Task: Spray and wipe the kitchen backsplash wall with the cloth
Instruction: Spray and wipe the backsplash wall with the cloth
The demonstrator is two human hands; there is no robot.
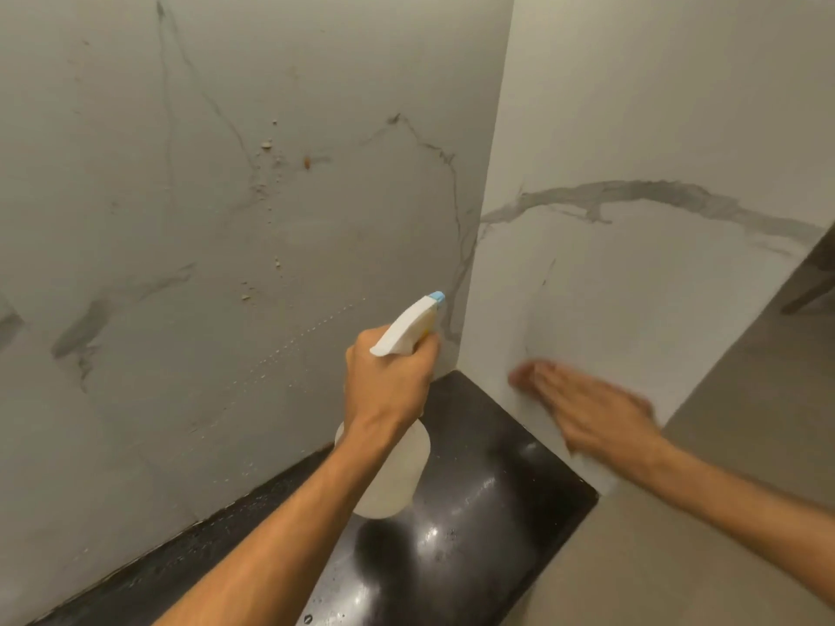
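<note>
My left hand (384, 381) grips a white spray bottle (393, 481) by its trigger head, the blue nozzle pointing up at the corner of the wall. The grey-veined marble backsplash (203, 264) on the left carries brownish specks and a line of fine droplets. My right hand (596, 408), blurred, lies flat against the lighter side wall panel (655, 286), pressing a white cloth (596, 472). Only the cloth's lower edge shows under the palm.
A glossy black countertop (474, 512) with water drops runs below both walls into the corner. Its right end stops at the side panel's edge, beyond which a beige floor (723, 445) lies lower down.
</note>
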